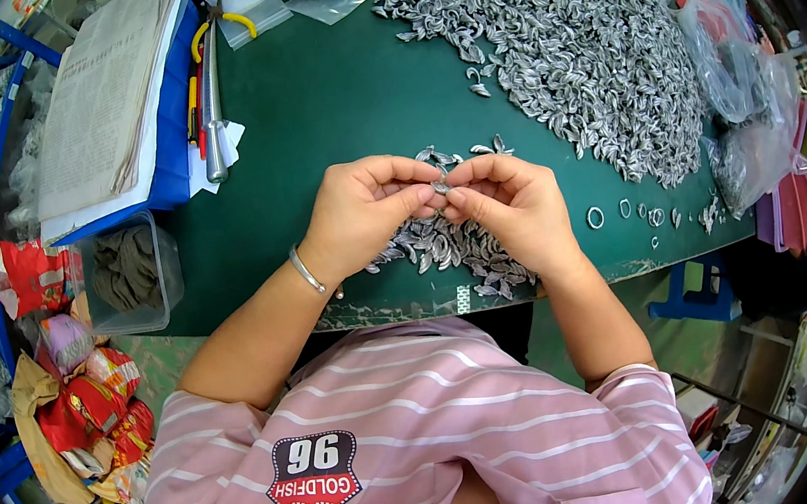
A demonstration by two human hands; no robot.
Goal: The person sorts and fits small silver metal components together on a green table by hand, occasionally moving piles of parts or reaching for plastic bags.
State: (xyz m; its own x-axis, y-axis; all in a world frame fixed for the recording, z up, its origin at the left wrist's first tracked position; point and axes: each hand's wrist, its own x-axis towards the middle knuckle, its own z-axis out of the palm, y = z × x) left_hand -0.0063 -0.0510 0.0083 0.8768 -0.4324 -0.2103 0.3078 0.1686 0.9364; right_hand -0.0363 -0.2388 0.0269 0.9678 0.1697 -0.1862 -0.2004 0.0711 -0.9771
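My left hand (354,216) and my right hand (527,209) meet over the near part of the green table. Fingertips and thumbs of both are closed on one small silver metal piece (441,187), largely covered by the fingers; its exact shape is hard to make out. Beneath and around the hands lies a small heap of silver leaf-shaped metal pieces (487,257), reaching the table's front edge. Far to the right spreads a much larger heap of similar curved silver pieces (560,51). Two of them lie apart at its left side.
At the left stand a blue tray (173,159) of papers, yellow-handled pliers (239,22), a tapered metal rod (213,124) and a clear tub (170,271) with dark cloth. Several small rings (596,217) lie at the right, near plastic bags (740,80). A blue stool (696,295) stands below.
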